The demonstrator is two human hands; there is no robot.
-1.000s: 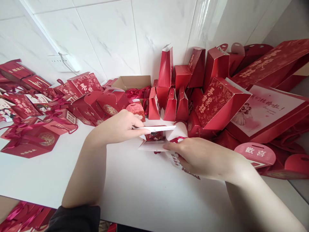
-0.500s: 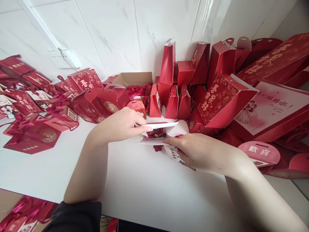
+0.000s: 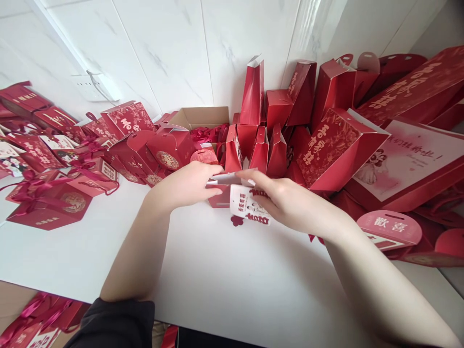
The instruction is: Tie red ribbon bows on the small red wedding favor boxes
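A small red and white gift box (image 3: 242, 202) stands near the middle of the white table (image 3: 224, 285), its white flaps folded up. My left hand (image 3: 188, 186) grips its left side, fingers curled round the flap edge. My right hand (image 3: 286, 200) covers the box from the right, fingers pressed on the top flap, thumb by the printed white side panel. A small red flower-shaped piece (image 3: 236, 221) lies on the table just below the box.
Finished red gift boxes with ribbons (image 3: 50, 203) crowd the left side. Small folded red boxes (image 3: 259, 150) and bigger red boxes (image 3: 333, 150) pile up behind and to the right, against the tiled wall. An open cardboard box (image 3: 201, 118) holds red ribbons. A pink round tag (image 3: 389, 227) lies at right.
The box flaps were spread open a second ago; now both hands have drawn together and folded them up, with my right hand moved up and left over the box top.
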